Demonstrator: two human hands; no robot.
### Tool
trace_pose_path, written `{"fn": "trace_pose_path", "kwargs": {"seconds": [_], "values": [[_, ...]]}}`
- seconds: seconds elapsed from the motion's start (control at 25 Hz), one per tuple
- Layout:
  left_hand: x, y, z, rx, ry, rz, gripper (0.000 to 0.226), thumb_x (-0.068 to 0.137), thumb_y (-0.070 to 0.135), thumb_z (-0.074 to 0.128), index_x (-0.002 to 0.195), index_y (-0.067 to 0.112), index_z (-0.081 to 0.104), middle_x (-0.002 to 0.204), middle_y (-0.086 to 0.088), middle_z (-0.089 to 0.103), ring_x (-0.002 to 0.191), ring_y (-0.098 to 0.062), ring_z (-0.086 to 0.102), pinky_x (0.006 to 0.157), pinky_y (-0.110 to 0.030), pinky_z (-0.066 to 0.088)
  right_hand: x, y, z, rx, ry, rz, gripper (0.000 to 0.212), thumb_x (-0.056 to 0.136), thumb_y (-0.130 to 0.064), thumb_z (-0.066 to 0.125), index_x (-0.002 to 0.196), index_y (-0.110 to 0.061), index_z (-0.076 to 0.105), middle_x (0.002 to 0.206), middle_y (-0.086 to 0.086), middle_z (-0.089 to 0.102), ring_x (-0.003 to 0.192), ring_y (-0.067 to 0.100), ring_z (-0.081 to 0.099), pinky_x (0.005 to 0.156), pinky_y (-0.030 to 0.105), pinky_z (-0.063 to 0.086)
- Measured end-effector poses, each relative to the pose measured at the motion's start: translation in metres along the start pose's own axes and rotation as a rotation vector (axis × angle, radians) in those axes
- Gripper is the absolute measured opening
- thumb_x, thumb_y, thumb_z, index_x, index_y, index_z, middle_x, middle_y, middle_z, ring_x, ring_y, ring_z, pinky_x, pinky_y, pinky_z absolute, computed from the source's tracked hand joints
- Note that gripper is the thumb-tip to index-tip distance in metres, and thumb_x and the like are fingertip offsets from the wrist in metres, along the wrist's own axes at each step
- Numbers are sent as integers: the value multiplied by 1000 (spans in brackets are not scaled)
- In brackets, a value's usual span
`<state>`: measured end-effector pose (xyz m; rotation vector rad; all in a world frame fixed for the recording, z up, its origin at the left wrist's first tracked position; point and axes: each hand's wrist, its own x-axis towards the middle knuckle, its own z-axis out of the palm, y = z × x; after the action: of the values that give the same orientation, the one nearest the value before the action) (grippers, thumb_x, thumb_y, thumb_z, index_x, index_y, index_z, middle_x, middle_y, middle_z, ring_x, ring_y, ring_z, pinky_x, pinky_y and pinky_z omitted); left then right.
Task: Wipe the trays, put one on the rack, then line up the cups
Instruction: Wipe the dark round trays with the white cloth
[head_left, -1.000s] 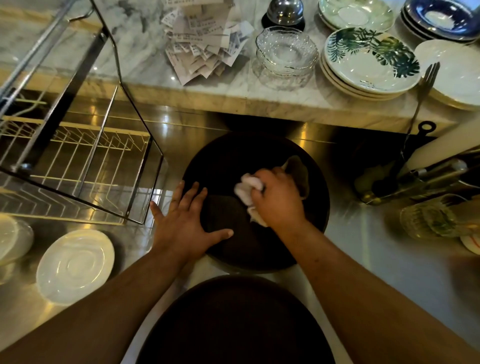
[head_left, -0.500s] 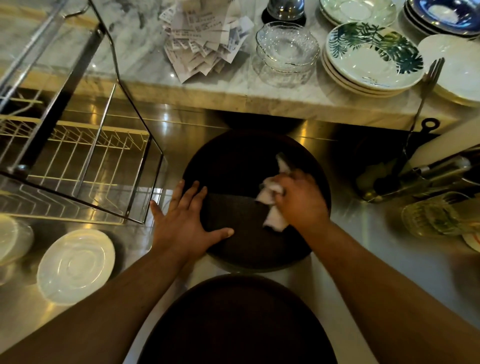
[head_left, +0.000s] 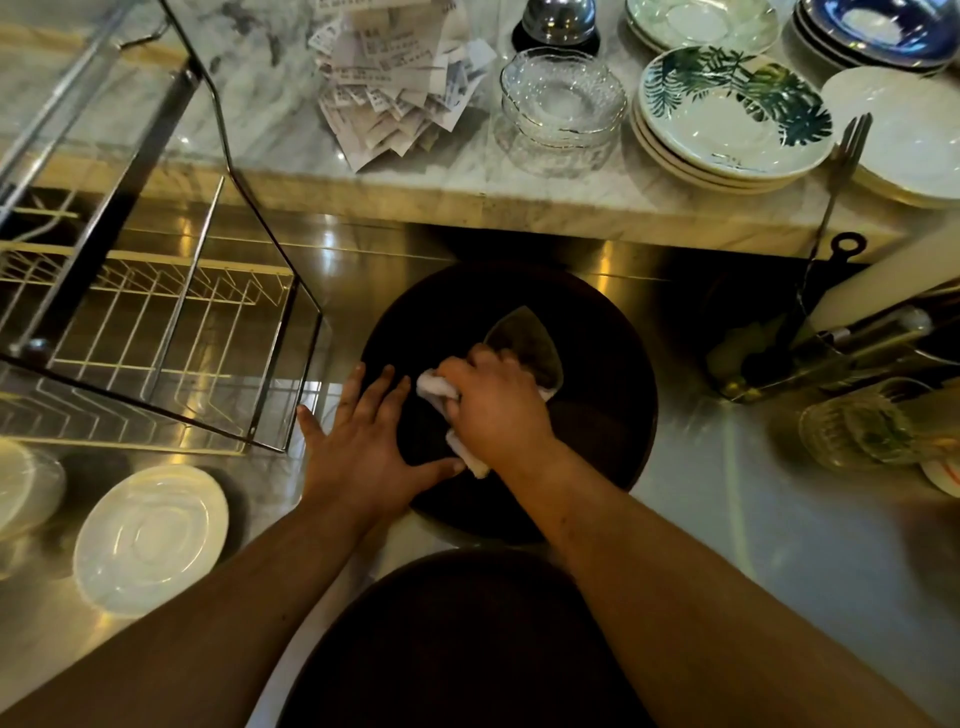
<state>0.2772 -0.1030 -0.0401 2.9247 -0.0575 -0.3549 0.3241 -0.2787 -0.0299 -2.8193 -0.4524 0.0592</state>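
Note:
A round dark tray (head_left: 597, 415) lies on the steel counter in the middle of the view. My left hand (head_left: 358, 447) rests flat on its left rim with fingers spread. My right hand (head_left: 496, 410) grips a bunched white cloth (head_left: 434, 387) and presses it on the tray just right of the left hand. A wet streak (head_left: 530, 343) shines on the tray beyond the knuckles. A second dark round tray (head_left: 457, 644) lies nearer to me, partly under my forearms. The wire rack (head_left: 156, 322) stands at the left. Glass cups (head_left: 862, 431) lie at the right edge.
A white saucer (head_left: 150, 538) sits at the lower left. On the marble ledge behind are a pile of paper receipts (head_left: 395, 83), glass dishes (head_left: 563, 98), leaf-print plates (head_left: 727, 119) and more stacked plates. A container of utensils (head_left: 810, 343) stands at the right.
My right hand has swept the cloth back from the right part of the tray toward its left side, close to the left hand. My left hand has stayed on the rim.

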Motion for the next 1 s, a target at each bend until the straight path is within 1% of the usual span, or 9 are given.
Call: {"fn": "trace_pose_path", "kwargs": {"seconds": [0.16,0.28,0.32,0.4,0.52,0.6,0.68,0.88,1.0], "values": [[0,-1,0,-3,0,-3,124,62,103,32,162,33,16,174,8,10,158,-13,-14,119,-75,-2,4,72,-13,-44,-38,296,37,94,-33,56,130,-31,61,141,15,53,126,42,49,98,49,47],[0,0,-1,-1,-1,-3,125,61,104,31,163,33,15,174,8,9,158,-14,-15,118,-76,-2,9,79,-19,-34,-50,407,36,99,-34,51,133,-26,59,146,20,47,131,46,44,102,55,43],[0,0,0,2,1,-3,125,61,104,30,163,32,15,174,7,9,158,-14,-15,118,-76,-1,8,74,-21,7,-39,413,33,99,-34,52,129,-23,60,143,20,49,129,46,46,99,54,44],[-1,0,1,8,11,-6,125,61,105,27,163,33,15,174,7,9,158,-14,-14,118,-76,-2,1,63,-30,108,13,373,27,97,-31,55,119,-19,64,126,17,58,116,41,55,87,46,50],[-3,0,1,9,33,7,122,64,103,28,162,31,18,173,4,14,159,-16,-10,119,-73,-1,-29,46,-44,197,83,236,24,93,-29,59,113,-19,66,108,11,60,99,31,59,78,46,56],[-6,2,-1,13,48,34,117,68,100,33,161,29,26,172,-1,22,159,-22,-3,122,-67,5,-51,39,-51,214,86,185,25,91,-28,60,114,-20,66,107,7,60,99,27,58,79,45,55],[-10,3,-4,18,54,62,105,76,91,39,158,26,35,169,-4,30,159,-27,6,123,-61,12,-73,37,-57,209,84,152,27,90,-27,62,115,-20,68,107,6,60,100,26,58,81,44,54],[-32,4,-12,-53,-18,141,73,91,58,59,152,21,48,164,-7,41,152,-28,33,122,-50,30,-131,54,-70,99,105,165,30,88,-30,62,117,-22,66,108,4,60,97,22,56,78,35,50],[-50,2,-16,-26,-13,181,63,95,53,57,148,20,55,161,-6,46,150,-26,37,120,-46,32,-161,70,-77,6,98,205,35,85,-33,63,118,-22,65,108,6,59,97,24,56,79,36,49]]}}
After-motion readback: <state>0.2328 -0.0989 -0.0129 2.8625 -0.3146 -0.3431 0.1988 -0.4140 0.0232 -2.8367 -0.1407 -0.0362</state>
